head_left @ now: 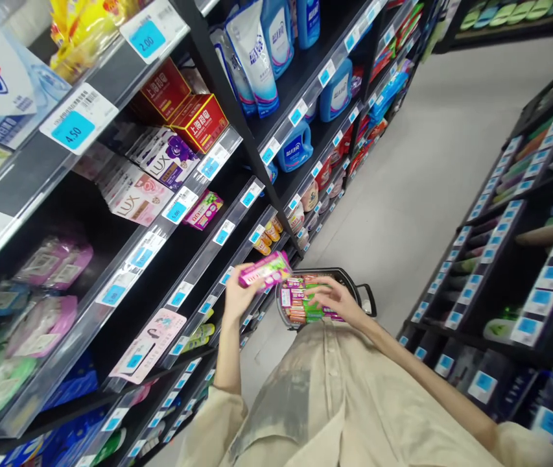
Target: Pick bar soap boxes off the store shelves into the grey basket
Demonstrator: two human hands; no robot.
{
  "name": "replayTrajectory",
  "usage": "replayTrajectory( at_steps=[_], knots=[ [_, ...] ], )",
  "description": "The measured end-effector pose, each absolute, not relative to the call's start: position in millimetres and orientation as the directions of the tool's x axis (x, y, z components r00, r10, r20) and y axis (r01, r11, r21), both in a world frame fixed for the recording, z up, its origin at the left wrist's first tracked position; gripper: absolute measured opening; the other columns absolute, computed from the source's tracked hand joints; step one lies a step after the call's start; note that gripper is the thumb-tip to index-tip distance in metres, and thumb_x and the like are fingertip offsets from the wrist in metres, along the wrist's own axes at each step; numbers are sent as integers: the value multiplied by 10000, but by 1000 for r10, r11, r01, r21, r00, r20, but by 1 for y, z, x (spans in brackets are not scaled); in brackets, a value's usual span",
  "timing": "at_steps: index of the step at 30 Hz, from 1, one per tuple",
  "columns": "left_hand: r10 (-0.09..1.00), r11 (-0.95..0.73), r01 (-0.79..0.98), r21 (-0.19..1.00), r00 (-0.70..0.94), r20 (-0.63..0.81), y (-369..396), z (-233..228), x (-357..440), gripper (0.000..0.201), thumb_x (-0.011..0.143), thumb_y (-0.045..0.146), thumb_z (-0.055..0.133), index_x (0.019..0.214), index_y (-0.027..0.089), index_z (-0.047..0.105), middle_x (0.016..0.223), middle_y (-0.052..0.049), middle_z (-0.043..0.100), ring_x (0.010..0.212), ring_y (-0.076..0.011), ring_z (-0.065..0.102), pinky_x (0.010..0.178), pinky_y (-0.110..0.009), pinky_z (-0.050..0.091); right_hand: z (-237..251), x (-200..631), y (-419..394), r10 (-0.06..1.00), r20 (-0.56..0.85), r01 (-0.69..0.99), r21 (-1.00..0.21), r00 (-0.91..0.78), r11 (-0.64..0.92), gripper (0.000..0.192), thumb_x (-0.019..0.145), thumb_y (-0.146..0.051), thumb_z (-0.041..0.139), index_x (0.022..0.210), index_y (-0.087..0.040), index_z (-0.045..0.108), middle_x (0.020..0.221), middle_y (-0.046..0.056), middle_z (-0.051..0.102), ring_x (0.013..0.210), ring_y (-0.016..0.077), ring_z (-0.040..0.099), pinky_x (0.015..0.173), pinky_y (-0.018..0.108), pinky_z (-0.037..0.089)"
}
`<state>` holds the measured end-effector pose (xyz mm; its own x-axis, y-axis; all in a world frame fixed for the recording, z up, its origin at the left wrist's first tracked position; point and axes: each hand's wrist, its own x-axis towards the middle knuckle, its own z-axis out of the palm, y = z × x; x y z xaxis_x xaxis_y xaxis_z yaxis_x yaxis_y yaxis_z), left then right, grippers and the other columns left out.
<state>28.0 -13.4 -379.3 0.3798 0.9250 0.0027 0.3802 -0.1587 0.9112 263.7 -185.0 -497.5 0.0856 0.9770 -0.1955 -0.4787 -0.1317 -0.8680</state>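
Note:
My left hand (238,293) is closed around one end of a pink and purple soap box (267,268), held tilted beside the left rim of a dark shopping basket (322,270). My right hand (335,299) reaches over the basket with its fingers stretched out and apart. Whether its fingertips touch the goods below, I cannot tell. Inside the basket lie several similar purple packs (295,294) and some green and orange packs (314,312). One more purple soap box (204,209) sits on the shelf at the left.
A tall shelf rack runs along the left, with LUX soap boxes (172,155), red and yellow soap boxes (201,122) and blue detergent bottles (335,91). Another rack (490,259) with slippers lines the right. The grey floor (393,188) of the aisle stretches between them.

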Motion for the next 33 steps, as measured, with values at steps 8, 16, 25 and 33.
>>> replayTrajectory(
  at_steps=[8, 16, 25, 33],
  knots=[
    [785, -508, 618, 600, 45, 618, 103, -312, 29, 448, 880, 304, 794, 1269, 149, 635, 1258, -116, 713, 1159, -251, 725, 1036, -378, 601, -496, 271, -196, 964, -226, -438, -887, 140, -145, 562, 800, -682, 876, 1059, -215, 703, 1010, 108, 842, 783, 227, 778, 700, 352, 623],
    [713, -505, 799, 327, 173, 679, 143, -307, 41, 424, 891, 342, 812, 1243, 147, 679, 1296, -187, 721, 1279, -340, 667, 1187, -479, 489, -493, 287, -198, 947, -187, -442, -895, 260, -56, 538, 784, -682, 889, 1012, -217, 741, 958, 80, 823, 766, 215, 759, 764, 371, 641],
    [718, -389, 876, 286, 93, 690, 150, -322, 41, 492, 870, 407, 822, 1253, 124, 700, 1354, -219, 572, 1412, -391, 499, 1320, -567, 282, -499, 292, -203, 930, -231, -458, -886, 286, -80, 573, 739, -721, 904, 963, -214, 757, 949, 85, 826, 741, 215, 754, 721, 353, 634],
    [703, -394, 887, 240, 123, 701, 141, -319, 48, 345, 927, 342, 741, 1207, 147, 692, 1431, -219, 574, 1434, -379, 494, 1295, -554, 344, -513, 297, -204, 926, -270, -504, -857, 265, -105, 584, 734, -719, 912, 993, -220, 754, 925, 77, 821, 759, 228, 765, 750, 362, 629]
  ],
)
